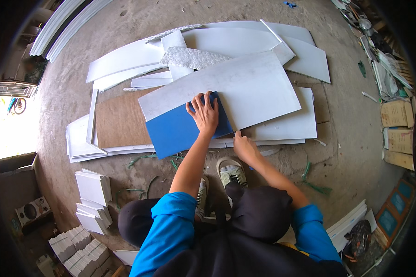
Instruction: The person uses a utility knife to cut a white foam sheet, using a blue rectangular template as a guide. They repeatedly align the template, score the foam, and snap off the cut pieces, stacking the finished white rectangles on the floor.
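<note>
My left hand [204, 114] presses down with spread fingers on a flat blue rectangular board [173, 131], near its right end. That blue board lies over the near left part of a large white sheet [249, 90]. Just past the blue board's near right corner, my right hand [245, 147] is closed at the white sheet's near edge. A small dark tip shows at its fingers, but what it grips is mostly hidden. Beneath lie a brown board [120, 117] and more white sheets [284, 122].
Beyond are white panels [125, 60] and a rough-textured white offcut [194, 57]. Stacks of cut white pieces [93, 187] stand at the near left. Green straps [316, 187] litter the concrete floor. Cardboard boxes [397, 114] line the right side. My shoes [231, 173] are close to the sheets.
</note>
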{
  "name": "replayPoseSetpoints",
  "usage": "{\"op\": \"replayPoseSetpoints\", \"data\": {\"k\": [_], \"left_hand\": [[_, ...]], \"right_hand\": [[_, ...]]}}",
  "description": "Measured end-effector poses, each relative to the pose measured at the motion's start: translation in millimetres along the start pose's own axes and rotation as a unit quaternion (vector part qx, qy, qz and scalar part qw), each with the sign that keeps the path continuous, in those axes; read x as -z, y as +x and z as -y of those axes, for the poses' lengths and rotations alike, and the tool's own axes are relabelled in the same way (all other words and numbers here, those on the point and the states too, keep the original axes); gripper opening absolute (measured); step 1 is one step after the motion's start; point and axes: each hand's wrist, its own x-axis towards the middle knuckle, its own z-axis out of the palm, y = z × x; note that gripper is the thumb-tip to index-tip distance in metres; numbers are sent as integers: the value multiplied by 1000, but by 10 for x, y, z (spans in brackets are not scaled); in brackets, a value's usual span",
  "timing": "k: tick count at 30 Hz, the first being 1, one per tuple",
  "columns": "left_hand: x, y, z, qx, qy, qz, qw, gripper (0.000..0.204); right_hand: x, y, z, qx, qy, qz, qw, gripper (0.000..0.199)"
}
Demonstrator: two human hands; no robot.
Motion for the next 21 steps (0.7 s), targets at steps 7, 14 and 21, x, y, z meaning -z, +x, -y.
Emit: {"op": "replayPoseSetpoints", "data": {"k": [7, 14, 21], "left_hand": [[3, 3, -16, 0, -2, -2, 1000, 35], [-1, 32, -43, 6, 7, 0, 1000, 32], [62, 77, -73, 9, -80, -23, 996, 26]], "right_hand": [[-142, -106, -68, -21, 5, -21, 1000, 13], [-76, -139, -144, -15, -10, -5, 1000, 22], [537, 523, 59, -17, 11, -149, 989, 23]]}}
